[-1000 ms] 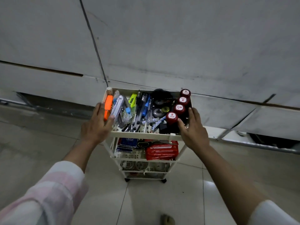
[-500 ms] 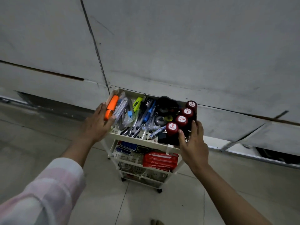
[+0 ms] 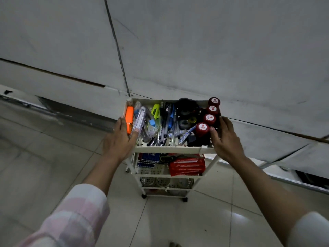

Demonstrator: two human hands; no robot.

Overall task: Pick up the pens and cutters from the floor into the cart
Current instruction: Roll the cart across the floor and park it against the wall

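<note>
Fingers of my left hand (image 3: 119, 139) are wrapping the left rim of the white tiered plastic cart (image 3: 169, 149), thumb lying inside just beside the orange box cutter (image 3: 129, 119) and clear-cased cutter (image 3: 139, 119). My right hand (image 3: 227, 139) is gripping the right rim, fingers (image 3: 214, 134) touching the nearest red round cap (image 3: 202, 128). Assorted black and blue pens (image 3: 166, 125) are lying in the top tray between my hands.

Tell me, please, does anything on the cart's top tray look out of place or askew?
Nothing is spilled or damaged. The pens lie loosely heaped in the cart top tray, and one red cap in the row reads upside down.
</note>
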